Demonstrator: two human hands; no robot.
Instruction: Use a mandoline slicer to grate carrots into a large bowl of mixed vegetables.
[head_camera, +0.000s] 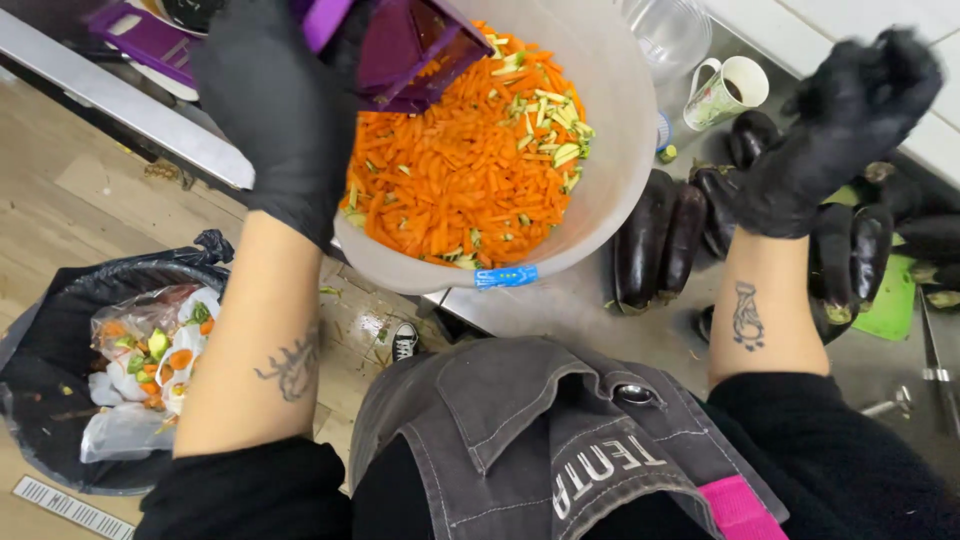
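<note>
The person stands at a steel bench and looks down. The left hand, in a black glove, holds a purple plastic slicer over the far-left rim of a large pale plastic bowl; the fingers are pressed together around the slicer body, so this grip is closed on it. The bowl rests at the near-left edge of the bench and is filled with thin orange carrot sticks mixed with some pale green pieces.

The right hand, also in a black glove, is above a group of dark purple aubergines lying on the bench to the right of the bowl. It is blurred, the fingers look half curled, and I cannot tell if it pinches something or is empty.

To the far right a green cutting board lies under some aubergines, and a white mug with a pattern stands beyond them. On the floor at the left there is a black bin with a bag of vegetable scraps.

In my opinion, the slicer should stay well inside the rim, tilted down, so loose pieces fall in the bowl and not to the floor. The bowl overhangs the edge a little, so it should not be pushed.
</note>
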